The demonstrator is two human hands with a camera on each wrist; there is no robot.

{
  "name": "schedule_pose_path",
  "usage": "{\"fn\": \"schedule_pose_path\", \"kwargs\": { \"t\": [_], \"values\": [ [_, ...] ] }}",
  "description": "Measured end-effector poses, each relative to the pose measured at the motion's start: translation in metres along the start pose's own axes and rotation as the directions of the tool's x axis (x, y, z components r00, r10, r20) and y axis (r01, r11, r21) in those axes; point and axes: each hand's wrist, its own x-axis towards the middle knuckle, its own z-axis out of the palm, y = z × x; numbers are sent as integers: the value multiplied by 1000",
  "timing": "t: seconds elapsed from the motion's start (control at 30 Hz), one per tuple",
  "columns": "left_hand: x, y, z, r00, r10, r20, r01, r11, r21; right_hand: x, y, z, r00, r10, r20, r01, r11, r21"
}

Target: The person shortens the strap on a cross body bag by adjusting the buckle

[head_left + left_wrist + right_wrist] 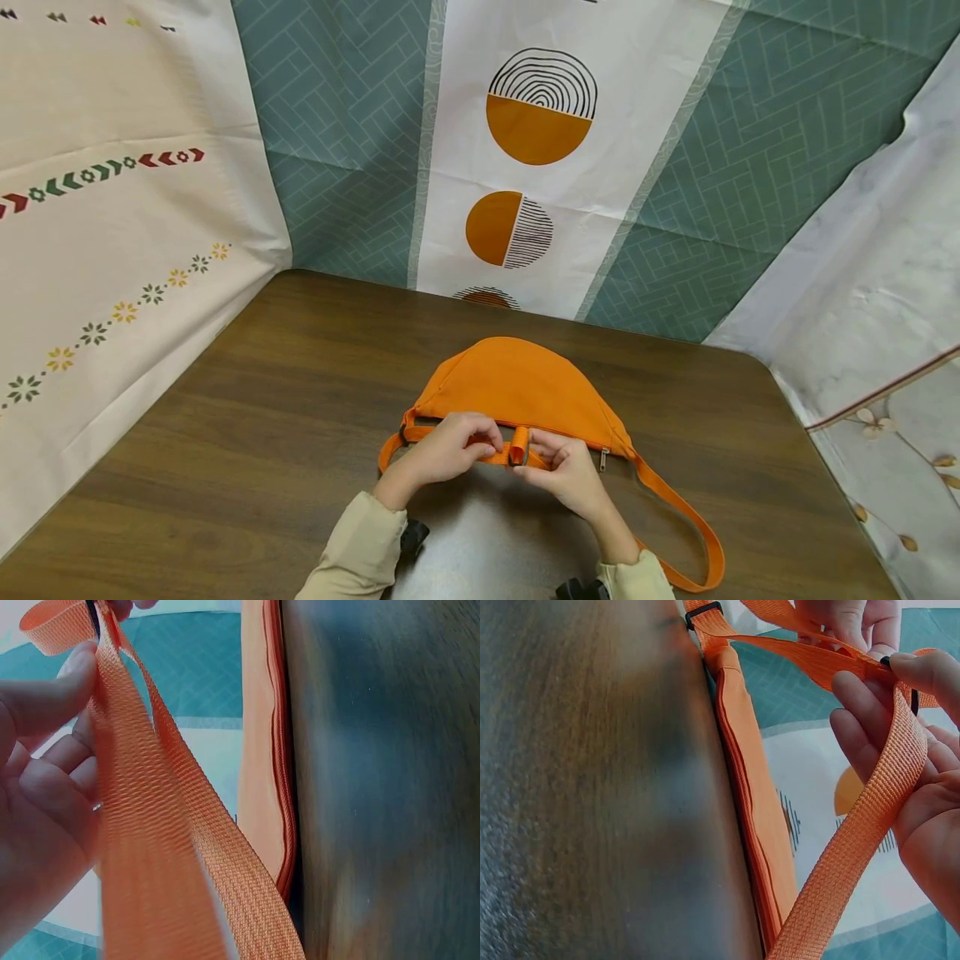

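Note:
An orange half-moon waist bag [517, 379] lies on the table, its curved side away from me and its zipper edge near my hands. My left hand [450, 447] pinches the orange webbing strap [154, 825] between thumb and fingers. Just to its right, my right hand [566, 477] grips the strap at a black slider buckle [914, 702], thumb pressed on it. A short loop of webbing [520, 443] stands up at the buckle. In the right wrist view, a black ring [703, 610] joins the strap to the bag's end.
The brown wooden table [225, 433] spreads around the bag. A long strap loop [708, 533] curls toward the front right. Behind stands a teal and white patterned cloth [345, 167], with pale cloths on the left [112, 275] and right [862, 292].

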Motion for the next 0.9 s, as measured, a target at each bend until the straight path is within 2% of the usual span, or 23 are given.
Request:
{"fn": "schedule_pose_path", "kwargs": {
  "t": [0.17,0.47,0.67,0.77,0.9],
  "values": [
    [-1,0,-3,1000,-10,1,10,1000,8,1,0,0,1000,-22,16,23,999,-42],
    [-11,-6,-21,998,-52,-42,54,998,42,0,-6,-6,1000,10,2,-9,994,-112],
    [-21,-14,-33,995,-65,-72,67,998,17,-5,-4,-13,1000,-1,25,4,994,-113],
    [-22,-15,-34,996,-71,-60,72,997,14,-5,-2,-13,998,-20,52,25,994,-102],
    [-23,-16,-35,995,-78,-60,79,997,22,-5,-1,-12,999,-16,46,20,995,-102]
  ]
}}
